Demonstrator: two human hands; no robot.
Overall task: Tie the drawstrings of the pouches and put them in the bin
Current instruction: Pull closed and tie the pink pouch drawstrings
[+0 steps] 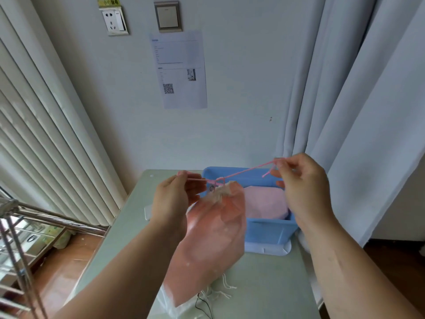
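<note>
Pulling the pink drawstring [243,172] taut: the left hand [177,196] pinches the short end between thumb and fingertips, and the right hand [299,180] pinches the long end higher up, its other fingers curled. A knot [218,180] sits at the gathered mouth of the peach pouch [213,238], which hangs from the string over the worktop [264,284], just in front of the blue bin [269,236].

To do it well, pull both ends apart evenly and roughly level so the knot cinches against the mouth rather than sliding along the cord. Keep the pinches close to the knot. The fabric looks thin and slack, so avoid jerking it. Whether the knot is fully seated I cannot tell.

A pale pink pouch [264,201] already lies in the bin. More pouches with white cords [226,293] lie at the near edge of the grey-green worktop, probably still to tie.

Room: white wall with a printed sheet [179,70], a socket [113,20] and a switch [167,17]. Pale curtain [368,88] to the right, vertical slats [46,134] to the left. A metal rack [23,226] stands over the wooden floor [64,261].
</note>
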